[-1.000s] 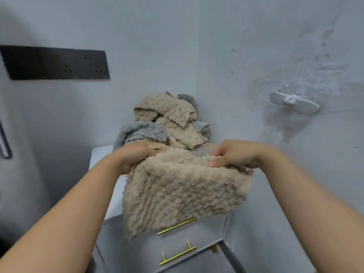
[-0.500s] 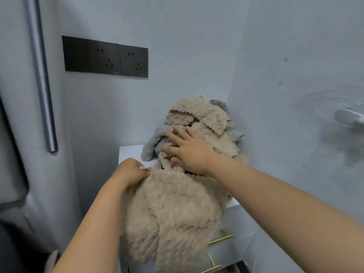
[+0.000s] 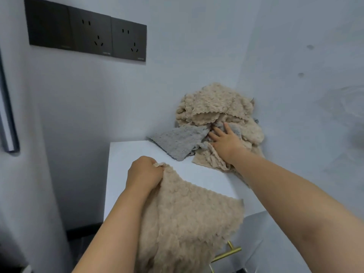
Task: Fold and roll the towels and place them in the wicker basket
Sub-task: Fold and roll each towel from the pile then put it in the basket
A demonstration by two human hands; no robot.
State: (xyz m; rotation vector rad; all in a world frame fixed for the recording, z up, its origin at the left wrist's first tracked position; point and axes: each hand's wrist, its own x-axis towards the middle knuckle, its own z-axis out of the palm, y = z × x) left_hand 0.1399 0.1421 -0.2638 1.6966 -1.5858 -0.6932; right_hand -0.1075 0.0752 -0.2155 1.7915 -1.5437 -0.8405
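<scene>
My left hand (image 3: 143, 175) grips one corner of a beige towel (image 3: 189, 223), which drapes over the front edge of the white cabinet top (image 3: 136, 154). A pile of beige and grey towels (image 3: 216, 111) is heaped in the corner against the walls. My right hand (image 3: 225, 139) reaches into that pile with fingers spread and presses on the cloth beside a grey towel (image 3: 178, 140) that lies flat at the pile's left. No wicker basket is in view.
Black wall sockets (image 3: 88, 34) sit on the back wall above the cabinet. A brass drawer handle (image 3: 229, 253) shows on the cabinet front below the draped towel. A grey vertical bar (image 3: 7, 119) runs down the left wall.
My right hand let go of the beige towel and moved to the pile, pushing it back toward the corner. My left hand kept its corner. The view shifted, and more cabinet top shows.
</scene>
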